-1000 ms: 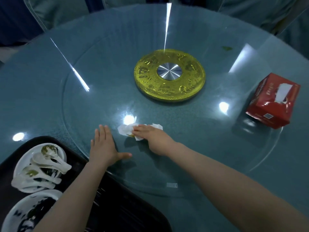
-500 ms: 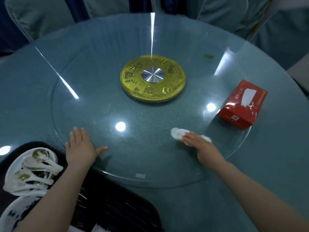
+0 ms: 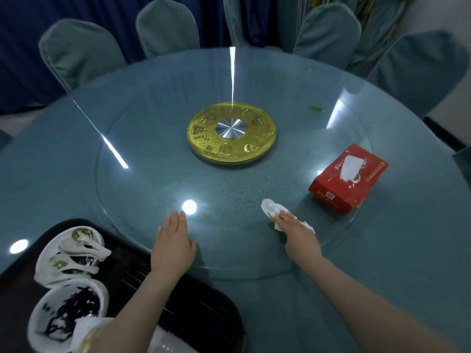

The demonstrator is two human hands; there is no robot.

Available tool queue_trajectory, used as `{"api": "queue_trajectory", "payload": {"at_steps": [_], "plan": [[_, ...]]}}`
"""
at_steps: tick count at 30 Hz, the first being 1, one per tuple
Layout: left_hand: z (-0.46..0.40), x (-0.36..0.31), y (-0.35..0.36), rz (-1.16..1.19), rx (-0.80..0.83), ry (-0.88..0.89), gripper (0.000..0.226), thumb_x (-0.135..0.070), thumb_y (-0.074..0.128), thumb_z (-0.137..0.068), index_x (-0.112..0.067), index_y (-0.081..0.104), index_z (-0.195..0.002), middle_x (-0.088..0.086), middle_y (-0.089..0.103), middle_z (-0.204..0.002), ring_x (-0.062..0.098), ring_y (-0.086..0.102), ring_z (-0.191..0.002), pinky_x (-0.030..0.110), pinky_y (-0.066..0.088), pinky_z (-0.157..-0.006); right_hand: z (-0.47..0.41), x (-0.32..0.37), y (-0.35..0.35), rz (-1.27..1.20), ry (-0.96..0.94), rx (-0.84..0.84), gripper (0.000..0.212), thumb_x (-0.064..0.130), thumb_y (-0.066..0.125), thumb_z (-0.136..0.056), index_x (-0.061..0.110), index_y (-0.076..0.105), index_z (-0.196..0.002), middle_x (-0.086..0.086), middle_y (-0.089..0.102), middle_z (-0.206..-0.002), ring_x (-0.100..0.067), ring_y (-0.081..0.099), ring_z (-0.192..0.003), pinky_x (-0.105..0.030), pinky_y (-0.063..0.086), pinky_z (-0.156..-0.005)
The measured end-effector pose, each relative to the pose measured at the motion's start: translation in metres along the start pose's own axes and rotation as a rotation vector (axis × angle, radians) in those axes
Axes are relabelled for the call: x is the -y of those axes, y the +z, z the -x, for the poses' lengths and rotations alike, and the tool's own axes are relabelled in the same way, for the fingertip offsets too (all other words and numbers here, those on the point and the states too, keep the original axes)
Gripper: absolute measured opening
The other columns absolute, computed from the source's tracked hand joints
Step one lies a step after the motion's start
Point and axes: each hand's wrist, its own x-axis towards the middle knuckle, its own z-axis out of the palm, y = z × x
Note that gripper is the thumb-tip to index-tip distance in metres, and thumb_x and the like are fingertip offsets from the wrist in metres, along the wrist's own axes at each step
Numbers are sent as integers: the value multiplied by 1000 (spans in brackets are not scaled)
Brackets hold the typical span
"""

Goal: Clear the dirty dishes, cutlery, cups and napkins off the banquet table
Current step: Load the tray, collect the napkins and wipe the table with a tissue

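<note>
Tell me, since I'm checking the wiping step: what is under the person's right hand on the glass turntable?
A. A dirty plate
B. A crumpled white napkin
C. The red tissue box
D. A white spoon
B. The right hand presses straight fingers on a crumpled white napkin on the glass turntable; the red tissue box stands apart from it.

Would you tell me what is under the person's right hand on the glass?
A crumpled white napkin lies under the right hand, its fingers pressing it to the glass turntable. The napkin's middle is covered by the hand.
</note>
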Motion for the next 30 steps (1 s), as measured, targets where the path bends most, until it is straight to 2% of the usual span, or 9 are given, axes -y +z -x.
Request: {"api": "queue_trajectory", "payload": {"at_steps": [5,9,13,17,21,23,25,27,30], "plan": [[22,3,-21,56,-7,-10,77,-33,46,-96,-9,0,-153,9,0,-162,23,0,-149,36,5,-118,6,40,0,-15,-91,107,69,-1,41,-86,31,30,-146,5,41,-147,-20,46,-129,-38,40,-103],[39,7,-37,162,-85,-16,79,-29,52,-95,-8,2,-153,8,6,-161,24,4,-148,37,9,-118,5,69,-12,-117,-132,150,57,2,44,-86,26,49,-137,-9,60,-130,-31,56,-117,-36,44,-98],[52,-1,-50,281,-172,-22,85,-24,57,-93,-9,-2,-153,10,12,-160,24,10,-148,37,17,-116,4,90,-38,-454,-117,-14,67,-12,39,-78,25,59,-130,-1,60,-133,-22,57,-119,-20,42,-100],[56,-15,-56,367,-188,-31,86,-23,57,-92,-12,-2,-153,10,14,-160,25,14,-147,38,20,-115,-2,83,-71,-722,-57,-217,67,-14,39,-79,27,61,-128,0,66,-122,-7,63,-84,-3,40,-57],[54,-28,-56,367,-177,-1,83,-26,56,-93,-13,0,-153,12,13,-160,26,13,-147,36,19,-115,-12,41,-92,-853,65,-403,62,-12,36,-84,25,63,-127,0,69,-105,5,49,-52,-9,36,-47],[49,-35,-55,379,-161,3,82,-27,55,-94,-14,0,-153,10,12,-160,25,11,-147,37,18,-116,-16,13,-97,-820,160,-462,60,-12,37,-85,23,61,-128,-3,68,-108,3,53,-59,-7,38,-46],[44,-42,-53,403,-141,-2,81,-29,55,-95,-17,0,-153,8,11,-161,24,9,-148,37,17,-116,-18,-16,-97,-686,236,-493,61,-12,39,-83,22,61,-128,-6,69,-113,-16,64,-82,-15,45,-61],[40,-47,-52,412,-131,-4,81,-32,55,-95,-19,0,-153,7,11,-161,23,9,-148,38,17,-117,-17,-42,-90,-513,284,-434,65,-14,39,-79,21,59,-130,-11,68,-115,-30,64,-95,-26,47,-74],[32,-58,-51,417,-126,17,80,-37,54,-94,-23,2,-153,3,12,-161,20,10,-148,41,21,-115,-12,-74,-71,-311,271,-277,63,-13,41,-80,18,55,-132,-9,57,-134,-32,60,-110,-33,48,-89]]}}
